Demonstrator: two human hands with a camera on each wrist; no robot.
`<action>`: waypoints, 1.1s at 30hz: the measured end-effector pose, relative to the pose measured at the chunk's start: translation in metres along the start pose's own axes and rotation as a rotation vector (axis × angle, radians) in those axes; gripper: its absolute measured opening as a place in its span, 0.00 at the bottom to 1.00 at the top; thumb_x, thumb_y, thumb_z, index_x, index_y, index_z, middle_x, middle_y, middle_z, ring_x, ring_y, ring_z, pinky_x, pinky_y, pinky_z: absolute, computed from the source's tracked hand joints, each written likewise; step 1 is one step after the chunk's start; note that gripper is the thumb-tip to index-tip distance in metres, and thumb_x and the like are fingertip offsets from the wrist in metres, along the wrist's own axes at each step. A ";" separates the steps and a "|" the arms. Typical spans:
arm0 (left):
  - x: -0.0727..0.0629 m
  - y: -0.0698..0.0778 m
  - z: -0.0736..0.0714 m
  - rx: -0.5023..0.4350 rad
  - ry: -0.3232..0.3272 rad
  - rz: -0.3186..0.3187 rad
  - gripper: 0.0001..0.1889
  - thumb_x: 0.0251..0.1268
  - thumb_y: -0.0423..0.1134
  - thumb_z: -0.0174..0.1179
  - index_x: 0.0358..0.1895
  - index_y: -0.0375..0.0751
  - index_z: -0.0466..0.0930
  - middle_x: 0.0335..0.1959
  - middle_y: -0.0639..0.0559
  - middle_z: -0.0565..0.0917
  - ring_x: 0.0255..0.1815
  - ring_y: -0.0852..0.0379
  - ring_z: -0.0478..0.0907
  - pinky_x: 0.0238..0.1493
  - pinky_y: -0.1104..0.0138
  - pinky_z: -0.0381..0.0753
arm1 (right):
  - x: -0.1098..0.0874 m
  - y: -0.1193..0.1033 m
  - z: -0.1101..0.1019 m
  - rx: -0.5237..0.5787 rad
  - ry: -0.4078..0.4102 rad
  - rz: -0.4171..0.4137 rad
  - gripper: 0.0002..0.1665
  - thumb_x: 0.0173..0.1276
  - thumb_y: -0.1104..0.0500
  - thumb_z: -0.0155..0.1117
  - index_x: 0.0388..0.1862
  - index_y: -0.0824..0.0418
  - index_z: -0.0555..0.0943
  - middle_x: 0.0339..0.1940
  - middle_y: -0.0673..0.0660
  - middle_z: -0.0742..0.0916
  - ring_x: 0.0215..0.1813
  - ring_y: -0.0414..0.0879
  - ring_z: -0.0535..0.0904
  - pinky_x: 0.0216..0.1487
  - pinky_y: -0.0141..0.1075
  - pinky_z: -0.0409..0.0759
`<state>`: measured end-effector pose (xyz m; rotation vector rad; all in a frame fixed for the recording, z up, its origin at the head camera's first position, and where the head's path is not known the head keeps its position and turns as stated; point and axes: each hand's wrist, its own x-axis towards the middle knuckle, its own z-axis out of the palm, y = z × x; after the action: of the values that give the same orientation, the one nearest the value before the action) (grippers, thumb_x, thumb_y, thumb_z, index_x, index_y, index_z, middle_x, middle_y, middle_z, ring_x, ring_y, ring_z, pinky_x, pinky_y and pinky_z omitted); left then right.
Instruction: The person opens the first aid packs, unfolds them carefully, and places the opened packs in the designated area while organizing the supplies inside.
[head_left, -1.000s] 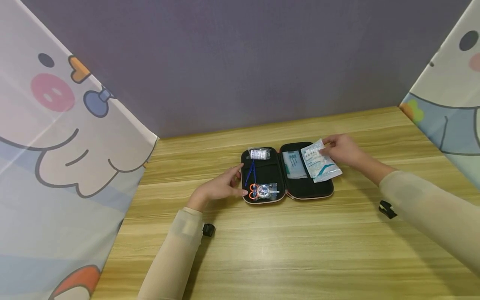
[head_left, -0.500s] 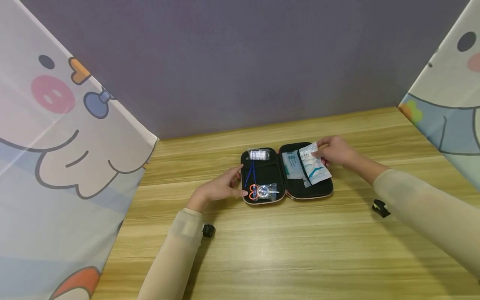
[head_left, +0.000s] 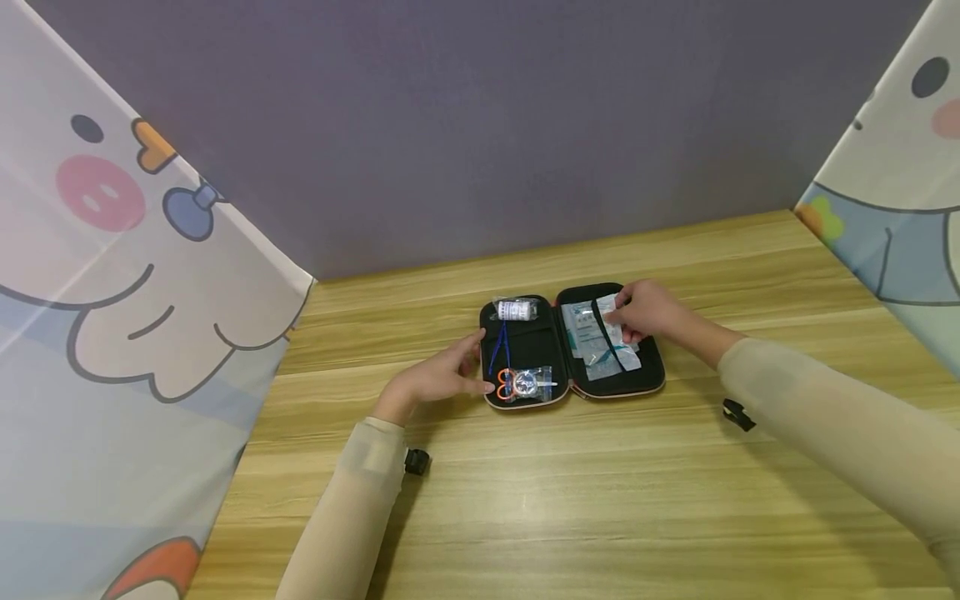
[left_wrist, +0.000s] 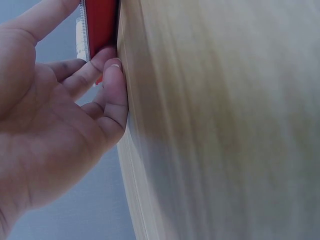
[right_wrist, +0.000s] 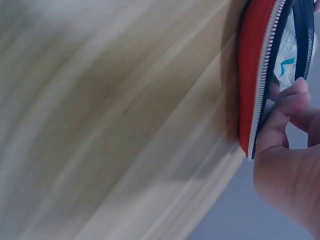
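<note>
An unzipped first-aid case (head_left: pixel 534 346), black inside and red outside, lies spread flat on the table. My left hand (head_left: pixel 435 375) rests at its left edge, index finger and thumb spread along the rim; the left wrist view shows fingertips against the red side (left_wrist: pixel 102 25). In the right half, my right hand (head_left: pixel 648 310) pinches a white-and-teal packet (head_left: pixel 628 360), which lies under a black elastic strap (head_left: pixel 606 335). Another pale packet (head_left: pixel 579 323) sits left of it. The fingers hide part of the packet's right side.
The case's left half holds a white wrapped roll (head_left: pixel 514 310), blue tweezers (head_left: pixel 500 343), orange-handled scissors (head_left: pixel 504 385) and a clear-bagged round item (head_left: pixel 527 383). A grey wall (head_left: pixel 487 125) stands behind the wooden table (head_left: pixel 540 500), with cartoon-printed panels (head_left: pixel 112 317) at both sides.
My right hand has moved left with the packet, from above the case's right edge to under the strap, beside the other packet. The left hand has stayed in place.
</note>
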<state>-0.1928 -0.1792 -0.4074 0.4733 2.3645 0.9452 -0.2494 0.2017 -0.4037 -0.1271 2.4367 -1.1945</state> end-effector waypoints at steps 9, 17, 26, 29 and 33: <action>-0.001 -0.001 0.001 0.008 -0.004 -0.009 0.57 0.70 0.51 0.72 0.90 0.51 0.39 0.84 0.40 0.62 0.69 0.44 0.73 0.75 0.47 0.74 | 0.001 -0.002 0.004 0.046 -0.031 -0.007 0.21 0.80 0.61 0.62 0.60 0.74 0.69 0.14 0.50 0.82 0.18 0.38 0.79 0.25 0.30 0.82; -0.003 0.000 0.001 0.003 -0.002 -0.009 0.56 0.70 0.51 0.72 0.89 0.50 0.39 0.85 0.39 0.62 0.71 0.41 0.72 0.76 0.45 0.73 | 0.004 0.003 0.008 0.190 -0.090 -0.014 0.25 0.80 0.65 0.58 0.66 0.78 0.63 0.17 0.51 0.82 0.21 0.38 0.79 0.26 0.30 0.82; -0.003 0.001 0.001 0.002 0.001 -0.018 0.56 0.70 0.52 0.72 0.90 0.52 0.39 0.85 0.40 0.61 0.72 0.41 0.72 0.77 0.45 0.71 | 0.002 0.008 0.000 0.186 -0.202 -0.092 0.45 0.80 0.69 0.57 0.85 0.79 0.45 0.32 0.54 0.85 0.31 0.40 0.81 0.35 0.31 0.85; -0.003 0.000 0.001 0.006 0.001 -0.017 0.56 0.70 0.52 0.72 0.90 0.51 0.39 0.85 0.40 0.61 0.71 0.42 0.72 0.76 0.45 0.72 | 0.000 0.009 -0.002 0.188 -0.226 -0.115 0.47 0.79 0.71 0.57 0.85 0.79 0.43 0.39 0.58 0.86 0.33 0.40 0.82 0.37 0.32 0.86; -0.002 -0.001 0.002 0.006 0.003 -0.014 0.57 0.70 0.52 0.72 0.89 0.50 0.39 0.85 0.40 0.62 0.71 0.42 0.72 0.76 0.46 0.72 | -0.001 0.011 -0.001 0.176 -0.203 -0.128 0.47 0.77 0.72 0.59 0.84 0.81 0.44 0.39 0.58 0.86 0.32 0.40 0.82 0.36 0.32 0.86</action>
<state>-0.1900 -0.1796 -0.4089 0.4570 2.3706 0.9332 -0.2473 0.2093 -0.4110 -0.3391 2.1661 -1.3734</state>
